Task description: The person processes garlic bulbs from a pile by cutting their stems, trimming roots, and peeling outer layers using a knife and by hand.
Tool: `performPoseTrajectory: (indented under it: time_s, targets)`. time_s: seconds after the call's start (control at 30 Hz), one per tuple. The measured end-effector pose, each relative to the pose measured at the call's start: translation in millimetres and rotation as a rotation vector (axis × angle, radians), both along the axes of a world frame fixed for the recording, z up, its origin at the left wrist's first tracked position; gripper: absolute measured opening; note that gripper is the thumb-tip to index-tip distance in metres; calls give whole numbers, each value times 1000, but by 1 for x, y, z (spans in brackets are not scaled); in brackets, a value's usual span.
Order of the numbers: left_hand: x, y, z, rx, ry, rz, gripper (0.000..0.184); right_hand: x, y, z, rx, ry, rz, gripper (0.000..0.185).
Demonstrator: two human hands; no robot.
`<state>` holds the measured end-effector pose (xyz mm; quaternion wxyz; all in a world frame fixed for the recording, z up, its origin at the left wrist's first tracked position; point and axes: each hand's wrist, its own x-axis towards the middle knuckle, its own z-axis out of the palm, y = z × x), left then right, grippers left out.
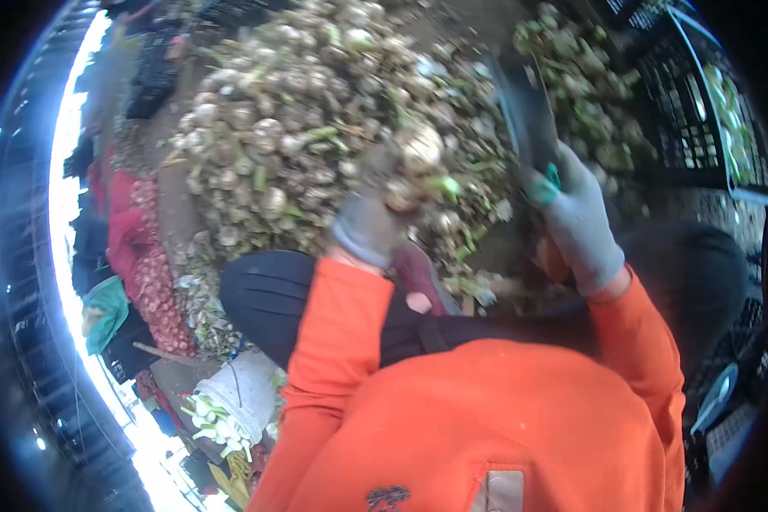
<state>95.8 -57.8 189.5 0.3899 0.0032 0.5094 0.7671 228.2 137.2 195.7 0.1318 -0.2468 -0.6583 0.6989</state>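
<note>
My left hand (371,213), in a grey glove, is closed on garlic bulbs; one pale bulb (422,147) sticks up above the fingers and another shows beside them. To the right, my gloved right hand (578,218) is closed round the lower end of a wide dark blade (525,107), which points up and away from me. Its handle is hidden in the fingers, near a bit of green material. Beyond both hands lies a large heap of garlic (290,111) with green stem pieces. Motion blurs the blade and the bulbs.
Black crates (670,94) stand at the upper right. On the left are a red net sack (149,273), a green cloth (104,314) and a tipped white bucket (239,392) with pale cut pieces by its mouth. My folded legs (264,294) border the heap.
</note>
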Motion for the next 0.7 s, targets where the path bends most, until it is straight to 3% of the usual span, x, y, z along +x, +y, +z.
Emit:
performPoseTrajectory:
  time_s: [0.07, 0.1, 0.17, 0.23, 0.37, 0.4, 0.57, 0.7]
  targets:
    - [15, -3, 9, 56, -120, -10, 62, 2, 0, 6, -42, -17, 52, 32]
    - [20, -4, 16, 52, -143, -54, 62, 1, -1, 4, 74, 51, 56, 30]
    - [26, -25, -25, 165, 49, -185, 67, 1, 0, 9, 232, -10, 118, 22]
    - [24, -39, -62, 56, 92, -252, 69, 0, -2, 19, 540, -45, 142, 19]
    - [27, -35, -73, -198, 570, -299, 65, 0, -11, 13, 820, 76, 130, 21]
    - [27, -32, -64, -243, 584, -326, 64, 2, -11, 28, 840, 44, 193, 23]
    - [33, -11, 1, -188, 153, -218, 64, 1, -10, 28, 1009, 5, 246, 12]
    - [36, -10, -13, -391, 231, -166, 57, 2, -10, 24, 1056, -22, 253, 12]
